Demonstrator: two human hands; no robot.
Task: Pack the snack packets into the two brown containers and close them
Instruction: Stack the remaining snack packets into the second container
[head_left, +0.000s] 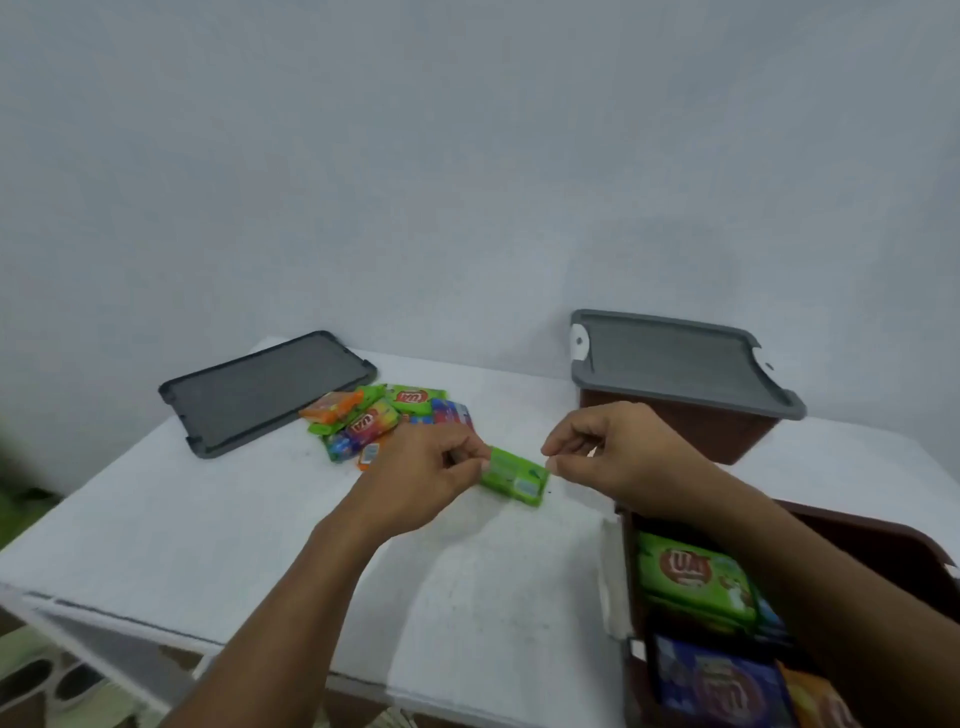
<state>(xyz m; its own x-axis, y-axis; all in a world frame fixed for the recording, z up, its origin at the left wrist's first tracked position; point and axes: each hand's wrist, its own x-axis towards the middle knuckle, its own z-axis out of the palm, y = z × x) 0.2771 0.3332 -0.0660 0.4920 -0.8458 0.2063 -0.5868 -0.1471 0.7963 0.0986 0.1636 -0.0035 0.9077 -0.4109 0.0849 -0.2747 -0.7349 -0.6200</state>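
The left hand (421, 478) and right hand (618, 457) each pinch an end of a green packet (514, 475), mid-packing; next it probably needs lowering into the open container (888, 535).

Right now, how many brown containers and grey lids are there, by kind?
Brown containers: 2, the closed container and the open container.
Grey lids: 2, the loose lid and the fitted lid.
Total: 4.

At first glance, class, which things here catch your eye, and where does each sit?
The left hand and right hand pinch a green packet at centre. Behind-left lies a bright pile of packets beside a loose grey lid; an open brown container, part-filled, sits near right.
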